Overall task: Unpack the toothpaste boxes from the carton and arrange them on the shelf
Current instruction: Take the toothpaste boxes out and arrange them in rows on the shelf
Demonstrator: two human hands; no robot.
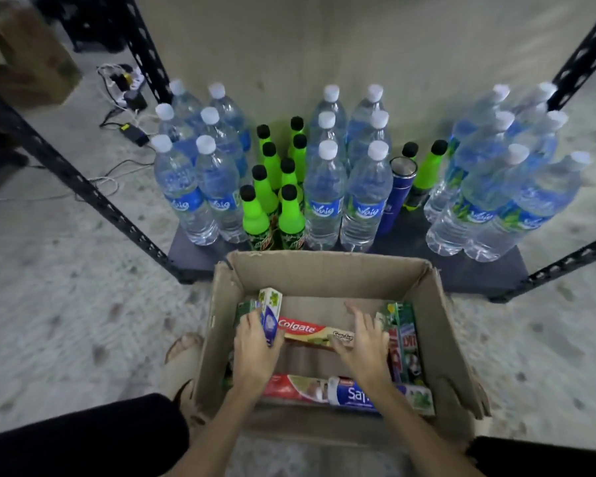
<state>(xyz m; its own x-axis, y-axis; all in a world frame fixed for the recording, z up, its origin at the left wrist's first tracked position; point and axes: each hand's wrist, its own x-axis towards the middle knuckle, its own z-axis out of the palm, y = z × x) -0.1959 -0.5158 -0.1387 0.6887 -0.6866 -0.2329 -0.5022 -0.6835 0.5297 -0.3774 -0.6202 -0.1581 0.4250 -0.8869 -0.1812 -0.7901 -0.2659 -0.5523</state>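
Hands reach into an open brown cardboard carton: left hand grips a white-and-blue toothpaste box; right hand, fingers spread, rests on a red Colgate box. Unpacking step; next, lift toward the dark metal shelf beyond.

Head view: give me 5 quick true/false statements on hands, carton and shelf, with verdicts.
1. The left hand holds a white-and-blue box upright inside the carton. True.
2. The right hand grips a water bottle. False: it reaches with spread fingers over the Colgate box in the carton.
3. The bottom shelf carries water bottles and green bottles. True.
4. The carton is empty. False: several toothpaste boxes lie in it.
5. The carton sits on the shelf. False: it stands on the floor in front of the shelf.
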